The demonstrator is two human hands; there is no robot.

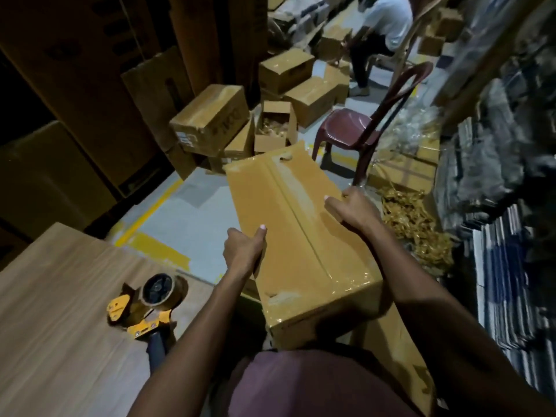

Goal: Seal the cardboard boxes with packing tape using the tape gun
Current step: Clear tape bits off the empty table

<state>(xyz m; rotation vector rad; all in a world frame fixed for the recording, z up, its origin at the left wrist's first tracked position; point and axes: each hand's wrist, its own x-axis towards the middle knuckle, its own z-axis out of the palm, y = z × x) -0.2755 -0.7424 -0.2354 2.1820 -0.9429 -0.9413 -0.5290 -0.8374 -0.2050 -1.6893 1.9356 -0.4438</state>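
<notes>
A long cardboard box (288, 224) is held in the air in front of me, with clear tape shining along its centre seam and over its near end. My left hand (243, 249) grips the box's left edge, thumb on top. My right hand (352, 210) grips the right edge, fingers curled over the top face. The yellow tape gun (147, 305) with its tape roll lies on the wooden table (60, 326) at the lower left, apart from both hands.
Several cardboard boxes (210, 118) are piled on the floor ahead, one open box (275, 127) among them. A maroon plastic chair (361, 124) stands to the right. A seated person (379, 34) works at the back. Gold packing filler (412, 224) and stacked goods line the right side.
</notes>
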